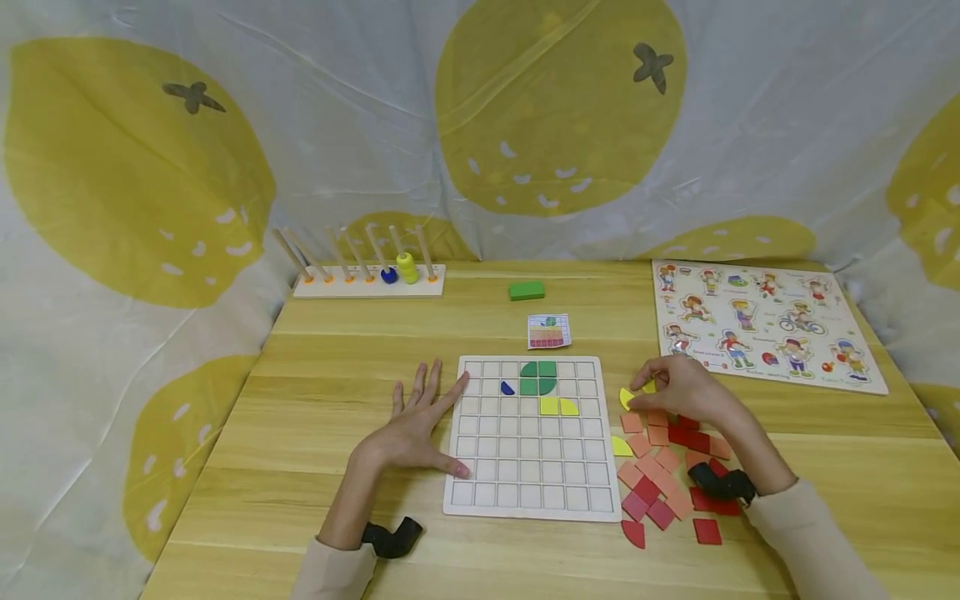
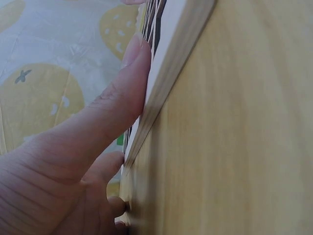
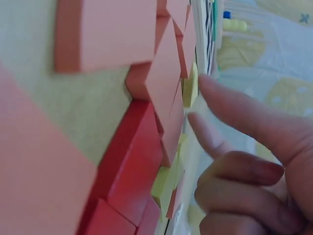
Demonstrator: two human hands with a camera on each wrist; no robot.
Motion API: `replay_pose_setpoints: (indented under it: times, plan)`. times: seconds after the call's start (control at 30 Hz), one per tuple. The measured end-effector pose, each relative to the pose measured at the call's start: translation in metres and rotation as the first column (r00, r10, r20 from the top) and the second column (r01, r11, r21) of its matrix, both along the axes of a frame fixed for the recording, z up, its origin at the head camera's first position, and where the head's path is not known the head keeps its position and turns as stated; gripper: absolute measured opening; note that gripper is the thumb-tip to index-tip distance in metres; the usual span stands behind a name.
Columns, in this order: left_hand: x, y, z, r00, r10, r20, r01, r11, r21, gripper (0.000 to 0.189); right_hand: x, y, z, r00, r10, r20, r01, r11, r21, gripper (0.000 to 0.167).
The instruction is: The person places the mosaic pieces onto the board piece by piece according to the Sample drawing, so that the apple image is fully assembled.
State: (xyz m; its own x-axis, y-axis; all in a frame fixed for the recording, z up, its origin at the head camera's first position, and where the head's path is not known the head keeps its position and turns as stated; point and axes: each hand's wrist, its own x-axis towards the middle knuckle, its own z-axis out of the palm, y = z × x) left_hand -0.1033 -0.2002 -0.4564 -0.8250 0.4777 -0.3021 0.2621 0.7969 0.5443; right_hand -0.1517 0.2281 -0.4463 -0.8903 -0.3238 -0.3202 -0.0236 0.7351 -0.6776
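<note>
A white wooden grid board (image 1: 510,496) lies in the middle of the table, holding green pieces (image 1: 537,378), two yellow pieces (image 1: 558,406) and a small blue piece (image 1: 507,387). My left hand (image 1: 412,433) rests spread along its left side, thumb and forefinger touching the edge; the thumb (image 2: 122,93) fills the left wrist view. Over to the right, my right hand (image 1: 682,387) hovers at a yellow quarter-circle piece (image 1: 626,399), thumb and forefinger apart beside it. Another yellow quarter circle (image 1: 621,447) lies near the board, among orange pieces (image 1: 660,475) and red pieces (image 1: 707,531).
Behind the board lie a small printed pattern card (image 1: 549,332) and a green block (image 1: 527,290). A peg stand (image 1: 367,287) with blue and yellow beads stands back left. At the back right is a picture puzzle board (image 1: 772,325). Patterned cloth hangs behind.
</note>
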Motion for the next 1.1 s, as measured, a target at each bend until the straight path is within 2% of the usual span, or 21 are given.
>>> replay_pose_setpoints:
  times: [0.23, 0.4, 0.7, 0.87, 0.97, 1.1]
  plan:
    - [-0.001, 0.001, 0.000, 1.000, -0.004, -0.002, 0.004, 1.000, -0.006, 0.134, -0.002, 0.001, -0.001, 0.996, 0.091, -0.001, -0.090, 0.987, -0.134, 0.031]
    - [-0.001, 0.001, 0.000, 1.000, -0.005, -0.010, 0.005, 1.000, -0.007, 0.135, -0.003, -0.001, -0.002, 0.997, 0.077, -0.017, -0.079, 0.990, -0.118, 0.026]
    - [0.001, 0.002, -0.003, 1.000, -0.002, -0.012, 0.002, 1.000, -0.014, 0.134, -0.004, 0.000, -0.005, 0.998, 0.060, -0.028, -0.062, 0.996, -0.068, 0.026]
    - [0.000, 0.002, -0.003, 1.000, 0.001, -0.007, -0.001, 1.000, -0.001, 0.134, -0.004, -0.001, -0.004, 0.994, 0.075, -0.077, -0.077, 0.996, -0.032, 0.024]
    - [0.000, 0.001, -0.003, 1.000, 0.001, -0.004, -0.001, 1.000, -0.001, 0.134, -0.003, -0.005, -0.002, 0.994, 0.058, -0.098, -0.062, 0.997, -0.041, 0.024]
    - [0.000, 0.001, -0.003, 1.000, 0.002, -0.007, -0.002, 1.000, -0.009, 0.134, 0.000, -0.019, 0.005, 0.995, 0.022, -0.095, -0.032, 0.994, -0.105, 0.024]
